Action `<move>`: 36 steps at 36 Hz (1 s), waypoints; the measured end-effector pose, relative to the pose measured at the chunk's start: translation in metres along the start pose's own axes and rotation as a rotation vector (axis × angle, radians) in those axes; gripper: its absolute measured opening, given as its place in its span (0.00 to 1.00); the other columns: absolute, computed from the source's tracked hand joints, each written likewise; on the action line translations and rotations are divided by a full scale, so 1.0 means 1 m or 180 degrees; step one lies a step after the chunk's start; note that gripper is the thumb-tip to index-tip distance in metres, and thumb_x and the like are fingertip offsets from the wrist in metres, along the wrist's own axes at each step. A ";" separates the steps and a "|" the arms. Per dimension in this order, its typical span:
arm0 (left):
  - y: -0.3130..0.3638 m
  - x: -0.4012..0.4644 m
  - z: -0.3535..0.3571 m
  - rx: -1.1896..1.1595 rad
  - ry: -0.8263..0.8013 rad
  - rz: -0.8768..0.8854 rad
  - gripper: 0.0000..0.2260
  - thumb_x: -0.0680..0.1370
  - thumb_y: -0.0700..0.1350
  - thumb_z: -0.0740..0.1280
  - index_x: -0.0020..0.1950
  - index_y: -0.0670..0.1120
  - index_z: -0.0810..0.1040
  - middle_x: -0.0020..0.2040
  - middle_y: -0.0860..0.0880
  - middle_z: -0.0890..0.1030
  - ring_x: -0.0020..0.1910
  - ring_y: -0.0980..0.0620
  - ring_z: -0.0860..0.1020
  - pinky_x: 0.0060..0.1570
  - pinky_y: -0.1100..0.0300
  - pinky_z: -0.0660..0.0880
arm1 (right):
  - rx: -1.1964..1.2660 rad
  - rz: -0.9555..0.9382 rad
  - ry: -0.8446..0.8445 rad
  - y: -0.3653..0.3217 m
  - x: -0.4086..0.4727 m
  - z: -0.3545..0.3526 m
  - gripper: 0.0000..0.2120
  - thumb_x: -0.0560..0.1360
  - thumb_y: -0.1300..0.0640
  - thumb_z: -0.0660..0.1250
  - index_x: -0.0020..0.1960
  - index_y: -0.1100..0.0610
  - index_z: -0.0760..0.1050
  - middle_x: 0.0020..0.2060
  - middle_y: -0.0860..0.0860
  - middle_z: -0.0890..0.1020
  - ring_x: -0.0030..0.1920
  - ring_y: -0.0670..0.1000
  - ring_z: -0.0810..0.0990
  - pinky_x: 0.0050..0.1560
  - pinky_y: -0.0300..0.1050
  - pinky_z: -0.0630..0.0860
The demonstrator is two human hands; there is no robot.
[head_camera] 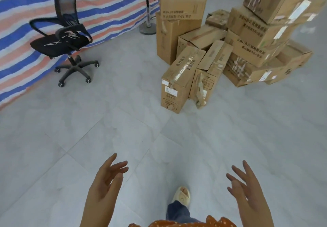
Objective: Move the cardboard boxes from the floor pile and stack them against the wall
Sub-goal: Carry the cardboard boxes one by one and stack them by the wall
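While both hands, left [104, 179] and right [246, 184], hang empty with fingers spread, the boxes [178, 79] lie well beyond them.

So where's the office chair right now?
In the head view, the office chair stands upper left on the floor, against the striped tarp, left of the box pile.

Box pile [235, 42]: rear boxes partly hidden behind front ones; top right box cut by upper edge.
Box print: blurred, unreadable.
Fan stand [148, 14]: head cut off at top edge.
Striped tarp [21, 31]: cut at left and top edges.
Forearms: cut at bottom edge.
Foot [182, 195]: only one visible.
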State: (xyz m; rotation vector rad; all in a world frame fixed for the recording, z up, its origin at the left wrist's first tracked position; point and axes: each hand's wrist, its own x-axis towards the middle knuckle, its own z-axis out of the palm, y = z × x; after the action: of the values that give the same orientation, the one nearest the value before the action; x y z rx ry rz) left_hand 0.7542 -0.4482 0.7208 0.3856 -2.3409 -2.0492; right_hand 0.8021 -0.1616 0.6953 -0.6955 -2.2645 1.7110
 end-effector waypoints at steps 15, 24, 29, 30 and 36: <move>0.027 0.182 0.103 0.0004 0.0058 -0.0201 0.17 0.67 0.53 0.68 0.54 0.64 0.79 0.51 0.53 0.84 0.51 0.54 0.82 0.55 0.56 0.76 | -0.0205 0.0190 -0.0303 -0.023 0.210 0.033 0.25 0.74 0.56 0.63 0.53 0.23 0.71 0.54 0.33 0.80 0.53 0.38 0.81 0.54 0.40 0.77; 0.044 0.378 0.138 0.0161 -0.0521 -0.0205 0.27 0.54 0.76 0.68 0.51 0.72 0.76 0.52 0.58 0.83 0.54 0.56 0.80 0.59 0.49 0.75 | -0.0312 0.0565 0.0284 -0.034 0.344 0.106 0.33 0.77 0.66 0.63 0.51 0.22 0.72 0.52 0.31 0.80 0.51 0.38 0.81 0.52 0.37 0.77; 0.065 0.501 0.147 0.0426 -0.0853 -0.0255 0.27 0.55 0.77 0.66 0.52 0.73 0.75 0.54 0.59 0.82 0.56 0.56 0.80 0.60 0.50 0.74 | -0.0300 0.0743 0.0362 -0.058 0.419 0.156 0.31 0.76 0.63 0.63 0.53 0.22 0.71 0.54 0.32 0.80 0.52 0.37 0.80 0.52 0.36 0.76; 0.066 0.523 0.149 0.0516 -0.0907 -0.0300 0.27 0.55 0.77 0.66 0.52 0.73 0.75 0.54 0.59 0.82 0.56 0.56 0.79 0.61 0.50 0.74 | -0.0324 0.0767 0.0340 -0.063 0.435 0.166 0.30 0.76 0.62 0.63 0.54 0.23 0.71 0.54 0.32 0.79 0.52 0.36 0.80 0.52 0.33 0.76; 0.032 0.634 0.177 0.0994 -0.1382 -0.0599 0.19 0.74 0.49 0.68 0.50 0.77 0.73 0.54 0.53 0.82 0.55 0.54 0.80 0.60 0.57 0.74 | -0.0343 0.1091 0.0066 -0.051 0.526 0.208 0.20 0.76 0.58 0.64 0.61 0.36 0.69 0.52 0.29 0.79 0.54 0.35 0.78 0.47 0.23 0.73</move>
State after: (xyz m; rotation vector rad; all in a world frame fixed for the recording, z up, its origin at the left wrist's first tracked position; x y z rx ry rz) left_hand 0.1046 -0.3905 0.6278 0.1787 -3.0049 -2.0083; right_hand 0.2426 -0.0895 0.6255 -1.1781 -2.3429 1.7161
